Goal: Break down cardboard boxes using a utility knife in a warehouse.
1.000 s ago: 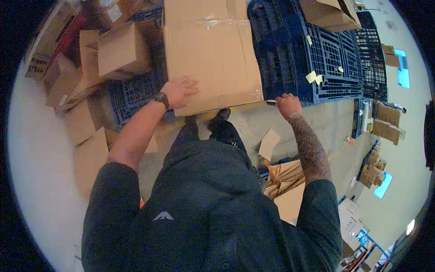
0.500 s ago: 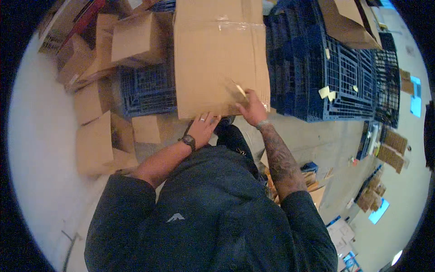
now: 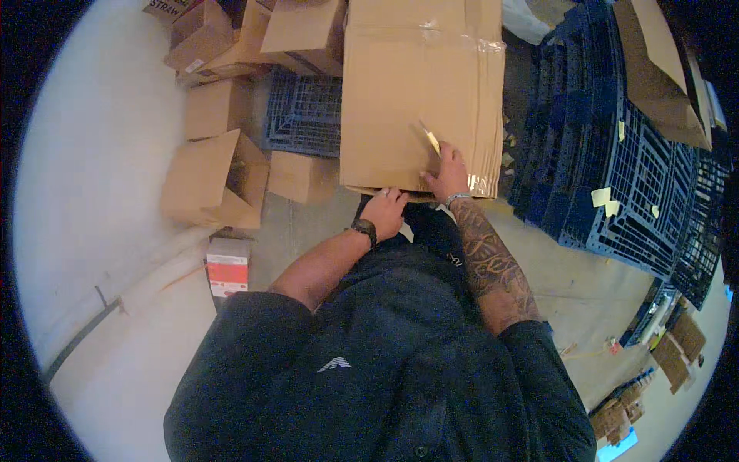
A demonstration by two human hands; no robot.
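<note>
Dk printed caps, 1 word legible, on brown cardboard box (image 3: 172,7); wht striped logo (image 3: 335,363) on blk fabric shirt (image 3: 369,323); sm. wht paper label (image 3: 194,66), too tiny to read, nr open brown cardboard carton's (image 3: 198,40) lower edge.

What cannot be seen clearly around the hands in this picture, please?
Head view: the near end of the slim yellow tool, hidden by the right hand.
Head view: its tip, too small to identify.
Head view: the far end of the taped cardboard, cut off by the top edge.
</note>
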